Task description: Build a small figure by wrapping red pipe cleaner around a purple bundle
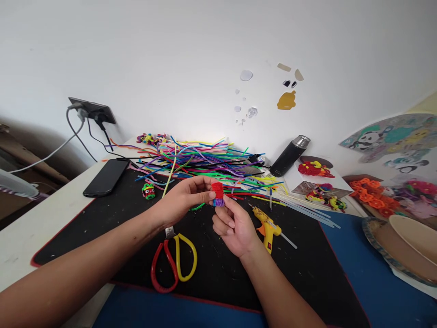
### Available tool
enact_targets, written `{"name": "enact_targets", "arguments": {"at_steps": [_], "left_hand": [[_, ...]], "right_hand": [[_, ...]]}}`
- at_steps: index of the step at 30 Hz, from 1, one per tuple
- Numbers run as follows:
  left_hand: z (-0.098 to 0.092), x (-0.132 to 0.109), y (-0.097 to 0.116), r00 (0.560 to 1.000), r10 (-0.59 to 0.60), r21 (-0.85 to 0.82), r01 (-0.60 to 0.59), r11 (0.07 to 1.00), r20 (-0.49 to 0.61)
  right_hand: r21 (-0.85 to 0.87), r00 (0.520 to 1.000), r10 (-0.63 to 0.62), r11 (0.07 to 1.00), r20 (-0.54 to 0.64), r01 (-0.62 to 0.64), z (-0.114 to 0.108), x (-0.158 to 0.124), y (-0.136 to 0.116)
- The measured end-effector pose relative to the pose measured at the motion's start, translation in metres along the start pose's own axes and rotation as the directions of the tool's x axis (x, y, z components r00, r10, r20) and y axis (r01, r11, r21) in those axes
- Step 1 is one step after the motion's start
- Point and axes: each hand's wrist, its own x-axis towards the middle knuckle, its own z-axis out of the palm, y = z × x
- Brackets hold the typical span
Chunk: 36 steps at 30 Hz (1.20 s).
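Between both hands, above the black mat (211, 269), is a small craft piece (217, 191), red on top with blue and purple below. My left hand (187, 198) pinches its left side between thumb and fingers. My right hand (235, 225) holds its lower right side, with the other fingers curled. Scissors (186, 258) with one red and one yellow handle lie on the mat below my left forearm. A yellow glue gun (269, 228) rests right of my right hand. A small green and red figure (148, 191) stands left of my left hand.
Many colourful pipe cleaners (205, 157) are piled at the back by the wall. A black phone (106, 177) lies at the left, a black flask (290, 156) at the back right. Further right are clear glue sticks (310, 210), orange pieces (370, 193) and a round tray (382, 246).
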Motion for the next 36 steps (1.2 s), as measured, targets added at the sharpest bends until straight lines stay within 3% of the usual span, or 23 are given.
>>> {"name": "enact_targets", "arguments": {"at_steps": [7, 15, 27, 32, 36], "left_hand": [[-0.006, 0.004, -0.007, 0.999, -0.044, -0.062, 0.043, 0.997, -0.025], [-0.021, 0.013, -0.01, 0.989, 0.0, -0.015, -0.003, 1.0, -0.15], [-0.015, 0.01, -0.008, 0.997, -0.032, 0.014, 0.032, 0.999, -0.065], [-0.017, 0.009, -0.01, 0.993, -0.045, -0.015, 0.043, 0.999, -0.112], [-0.017, 0.008, -0.011, 0.987, -0.007, 0.092, 0.022, 0.995, -0.161]], "right_hand": [[0.007, 1.0, 0.001, 1.0, 0.002, -0.001, 0.0, -0.001, -0.003], [0.019, 1.0, -0.029, 0.999, -0.013, 0.029, -0.001, -0.001, -0.011], [0.01, 0.999, -0.038, 0.999, -0.014, 0.038, -0.002, -0.001, -0.013], [-0.012, 0.999, -0.037, 0.999, -0.03, 0.037, -0.001, -0.002, -0.014], [-0.009, 0.999, -0.037, 0.999, -0.04, 0.037, 0.0, -0.003, -0.013]]}}
